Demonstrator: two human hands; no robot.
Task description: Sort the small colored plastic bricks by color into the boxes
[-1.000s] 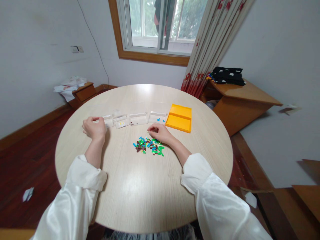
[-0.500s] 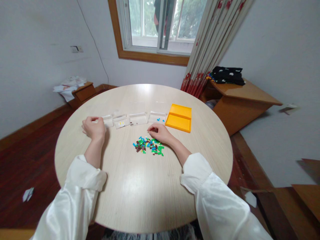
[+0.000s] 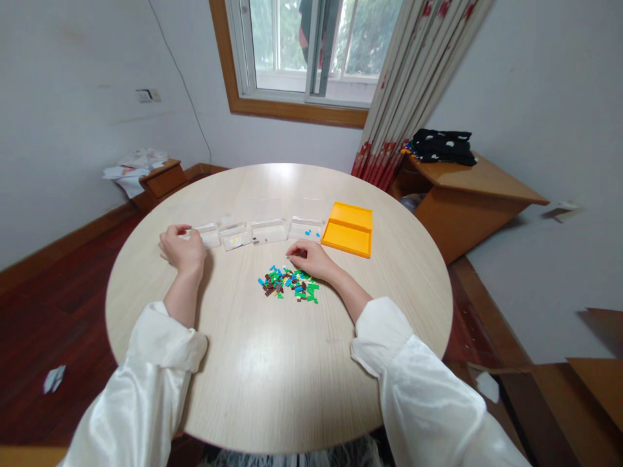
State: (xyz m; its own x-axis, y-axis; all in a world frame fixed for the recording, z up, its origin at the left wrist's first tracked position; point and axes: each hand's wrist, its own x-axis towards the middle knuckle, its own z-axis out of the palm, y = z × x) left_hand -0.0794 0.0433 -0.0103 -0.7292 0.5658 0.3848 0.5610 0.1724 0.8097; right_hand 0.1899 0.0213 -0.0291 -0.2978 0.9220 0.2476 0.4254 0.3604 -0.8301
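Note:
On the left of the table, my left hand (image 3: 182,250) is curled with thumb and fingertips close together. A speck of green shows by its fingertips, too small to make out, beside the leftmost clear plastic box (image 3: 211,244). My right hand (image 3: 311,257) hovers low at the back edge of a pile of small building bricks (image 3: 291,283), coloured green, blue, brown, yellow and white. Its fingertips are pinched, and what they hold, if anything, is too small to name. Further clear boxes hold yellow bits (image 3: 236,240), dark bits (image 3: 259,240) and blue bits (image 3: 308,232).
An open yellow case (image 3: 347,229) lies right of the boxes. All of this is on a round pale wooden table (image 3: 272,370). Beyond it stand a wooden cabinet (image 3: 487,185) with dark cloth on top, a long curtain (image 3: 403,84) and a window.
A bit of green now shows at my left fingertips, which have shifted slightly. My right hand and the brick pile look the same.

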